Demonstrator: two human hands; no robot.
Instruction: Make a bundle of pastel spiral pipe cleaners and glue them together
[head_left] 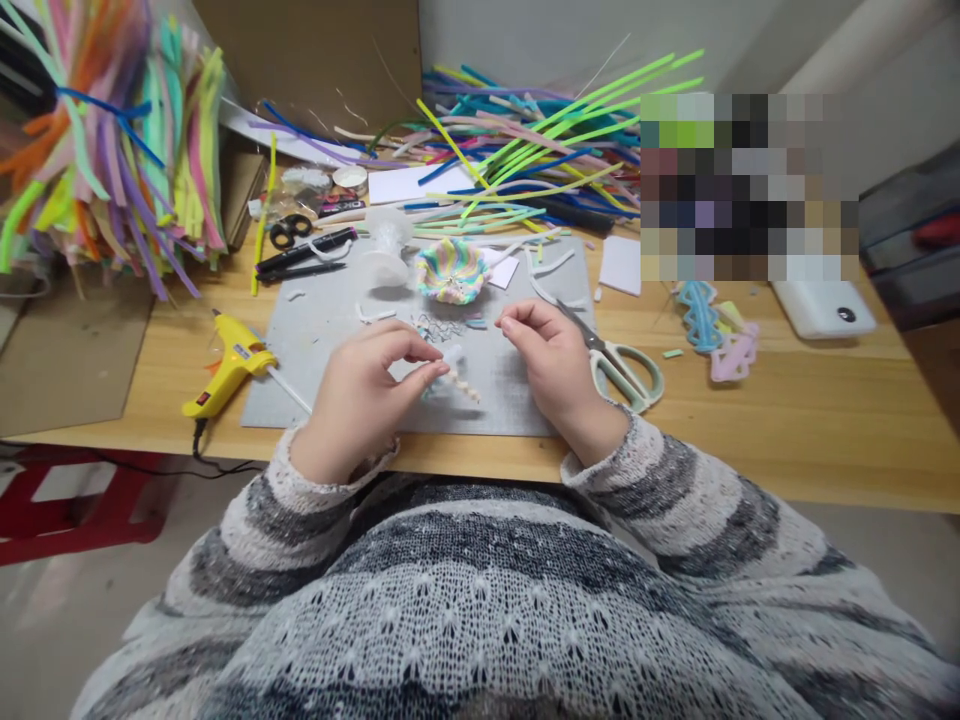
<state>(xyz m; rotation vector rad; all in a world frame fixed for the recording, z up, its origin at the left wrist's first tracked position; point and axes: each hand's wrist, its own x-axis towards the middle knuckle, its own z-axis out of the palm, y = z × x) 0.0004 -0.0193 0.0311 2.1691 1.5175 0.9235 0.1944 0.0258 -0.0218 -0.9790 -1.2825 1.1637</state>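
My left hand (366,392) pinches a small white, twisted pipe-cleaner piece (459,380) just above the grey mat (315,345). My right hand (551,362) is closed in a pinch, with a thin wire or thread stretched towards the left hand; what its fingertips hold is too fine to name. Beyond both hands, a pastel ruffled pipe-cleaner flower (451,270) lies on the mat. Green-handled scissors (622,368) rest beside my right hand.
A yellow glue gun (229,365) lies at the mat's left edge. Loose pipe cleaners (525,150) are piled at the back, and a bundle (105,140) stands at left. Black scissors (290,229), pens, pastel shapes (712,335) and a white device (823,308) lie on the wooden table (787,430).
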